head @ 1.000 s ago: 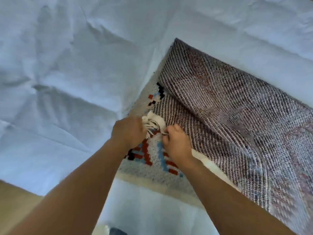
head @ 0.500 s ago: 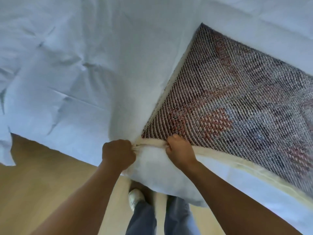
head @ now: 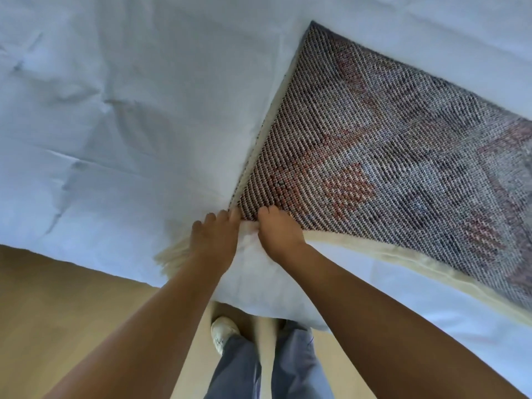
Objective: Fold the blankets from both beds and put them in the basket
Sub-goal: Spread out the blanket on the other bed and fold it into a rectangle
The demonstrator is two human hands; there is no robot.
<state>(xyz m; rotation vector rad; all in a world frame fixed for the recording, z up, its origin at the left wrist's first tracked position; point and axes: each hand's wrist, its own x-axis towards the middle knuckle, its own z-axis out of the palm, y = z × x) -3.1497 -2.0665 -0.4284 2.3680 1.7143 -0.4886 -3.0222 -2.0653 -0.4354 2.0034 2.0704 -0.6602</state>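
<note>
A woven blanket (head: 383, 156) lies folded on the white bed, its dull grey and red underside facing up, with a cream fringed border along its near edge. Its nearest corner sits at the bed's corner. My left hand (head: 214, 240) rests flat with fingers spread on that corner's cream fringe, which sticks out to the left. My right hand (head: 277, 233) presses down on the blanket's corner just beside it, fingers curled over the edge. The basket is not in view.
The white bed sheet (head: 121, 116) fills the upper left and runs along the right. A light wooden floor (head: 57, 306) lies below the bed. My legs in blue trousers and a white shoe (head: 223, 332) stand at the bed's corner.
The top layer was pulled toward me over the patterned side, and its corner now meets the bed's corner. My left hand went from a fist to a flat, spread hand.
</note>
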